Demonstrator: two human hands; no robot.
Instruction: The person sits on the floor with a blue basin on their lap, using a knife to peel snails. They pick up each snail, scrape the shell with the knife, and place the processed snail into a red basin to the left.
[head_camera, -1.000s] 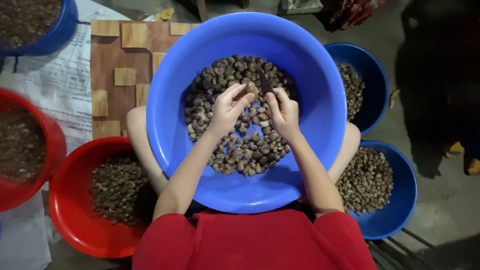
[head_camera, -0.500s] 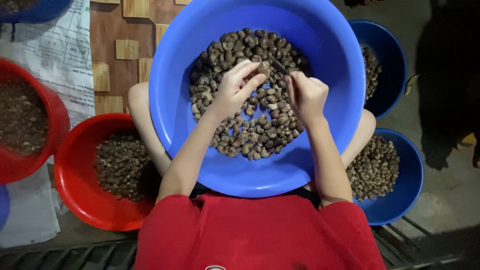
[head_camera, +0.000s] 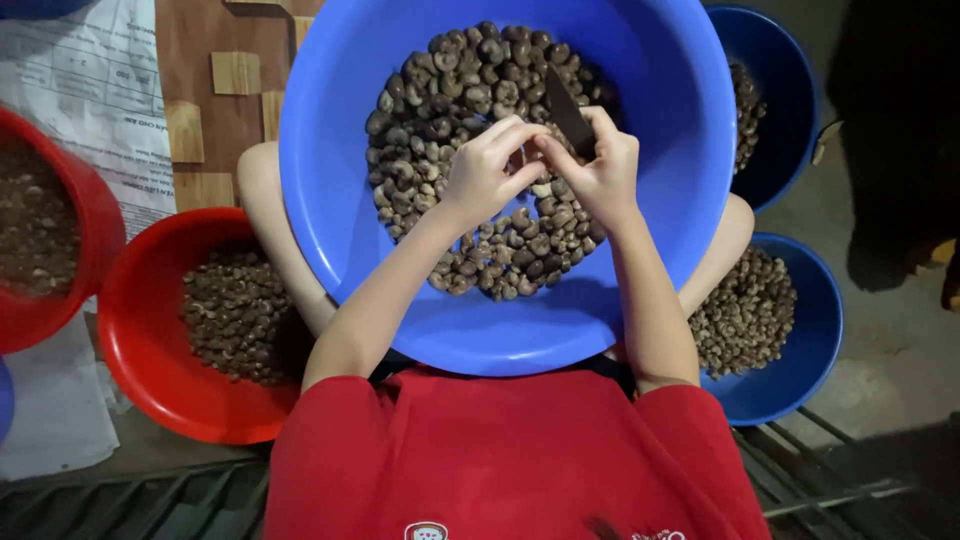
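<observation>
A big blue basin (head_camera: 340, 200) rests on my lap, with a heap of brown nuts (head_camera: 450, 90) in it. Both hands meet over the heap. My left hand (head_camera: 485, 170) pinches a single nut between its fingertips. My right hand (head_camera: 600, 175) grips a small dark-bladed knife (head_camera: 568, 118), blade pointing up and away, its edge set against the nut in my left fingers. My red shirt fills the bottom of the view.
At the left stands a red bowl (head_camera: 140, 360) with dark nuts, and another red bowl (head_camera: 70, 250) is further left. Two blue bowls (head_camera: 800, 330) (head_camera: 790, 110) of nuts sit at the right. Printed paper (head_camera: 90, 90) and wood tiles lie on the floor behind.
My hands have drawn together over the heap, and the knife blade now shows in my right hand against the nut. The view has shifted down and closer to the basin.
</observation>
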